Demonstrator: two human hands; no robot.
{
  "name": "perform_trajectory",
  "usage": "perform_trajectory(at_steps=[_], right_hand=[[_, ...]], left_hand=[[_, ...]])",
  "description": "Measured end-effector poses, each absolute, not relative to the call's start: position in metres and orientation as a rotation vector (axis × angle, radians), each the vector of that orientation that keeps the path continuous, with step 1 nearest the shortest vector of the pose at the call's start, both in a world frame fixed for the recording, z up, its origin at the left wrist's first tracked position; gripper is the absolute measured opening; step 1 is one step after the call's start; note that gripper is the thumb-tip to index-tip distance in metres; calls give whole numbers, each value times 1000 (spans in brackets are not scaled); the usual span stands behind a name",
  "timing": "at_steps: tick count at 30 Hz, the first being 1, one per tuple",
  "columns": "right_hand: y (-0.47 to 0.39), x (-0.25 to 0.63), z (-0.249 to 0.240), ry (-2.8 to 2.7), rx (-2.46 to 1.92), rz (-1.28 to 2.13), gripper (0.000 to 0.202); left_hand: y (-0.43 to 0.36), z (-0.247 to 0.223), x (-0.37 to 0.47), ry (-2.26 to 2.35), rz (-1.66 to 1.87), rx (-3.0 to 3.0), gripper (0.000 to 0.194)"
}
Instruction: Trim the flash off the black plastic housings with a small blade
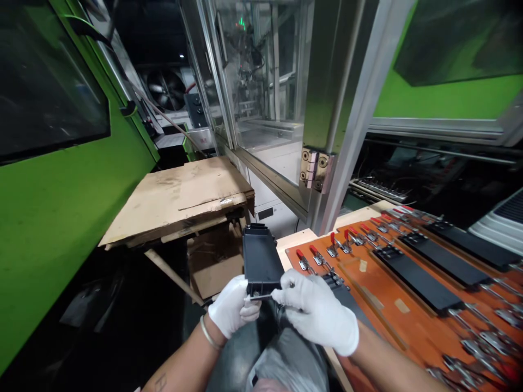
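Note:
A long black plastic part [262, 256] is held up in front of the body, its near end between the two white-gloved hands. My left hand [234, 307] is closed round the near left corner of the part. At the near right corner, my right hand [314, 307] has its thumb and fingers pressed together by a thin light strip [260, 298] that lies across the near end. What the right fingers pinch is too small to name. Just right of the hands is an orange fixture board [392, 294] with red-handled clamps.
More black parts [417, 277] lie clamped on the orange board. A cardboard-covered table [183, 190] stands ahead on the left, a cardboard box [214, 261] beneath it. Green machine panels [44, 218] flank the left side. A metal-framed door [347, 120] with a hinge rises ahead.

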State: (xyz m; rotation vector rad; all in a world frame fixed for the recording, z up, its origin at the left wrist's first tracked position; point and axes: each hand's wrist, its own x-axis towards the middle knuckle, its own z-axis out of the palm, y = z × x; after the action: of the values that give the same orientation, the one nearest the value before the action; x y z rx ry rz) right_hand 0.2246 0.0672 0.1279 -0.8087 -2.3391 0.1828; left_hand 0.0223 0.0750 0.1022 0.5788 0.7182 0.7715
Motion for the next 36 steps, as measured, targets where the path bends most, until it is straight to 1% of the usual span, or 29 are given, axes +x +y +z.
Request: perform_trajectory(at_steps=[2,6,10,14,18,21,23,26,30,33,34,36], right_hand=[[67,225,127,-2301,-812,202,28],[66,225,125,-2277,-810,95,25],[66,223,125,-2214,-825,97,29],[66,222,125,-2249,-843,6,18],[66,222,126,-2222,-844,76,21],[65,221,127,-2263,-898,30,14],[65,220,129,-2295,-897,50,13],[64,220,132,-2282,-891,59,16],[61,223,135,-2302,-828,81,16],[60,224,136,-2175,-815,138,28],[60,225,137,-2140,-838,118,30],[59,225,138,-2150,-868,62,28]], left_hand=[[75,101,23,708,771,576,26],[74,105,25,686,756,562,27],[73,114,29,719,784,549,24],[72,119,31,742,819,559,25],[73,114,29,674,808,556,26],[73,113,28,627,838,553,26],[72,114,28,634,851,545,26],[72,117,29,651,828,544,26],[73,121,30,654,820,565,26],[71,124,30,632,839,587,24],[71,125,30,621,859,600,23],[71,128,30,591,893,617,21]])
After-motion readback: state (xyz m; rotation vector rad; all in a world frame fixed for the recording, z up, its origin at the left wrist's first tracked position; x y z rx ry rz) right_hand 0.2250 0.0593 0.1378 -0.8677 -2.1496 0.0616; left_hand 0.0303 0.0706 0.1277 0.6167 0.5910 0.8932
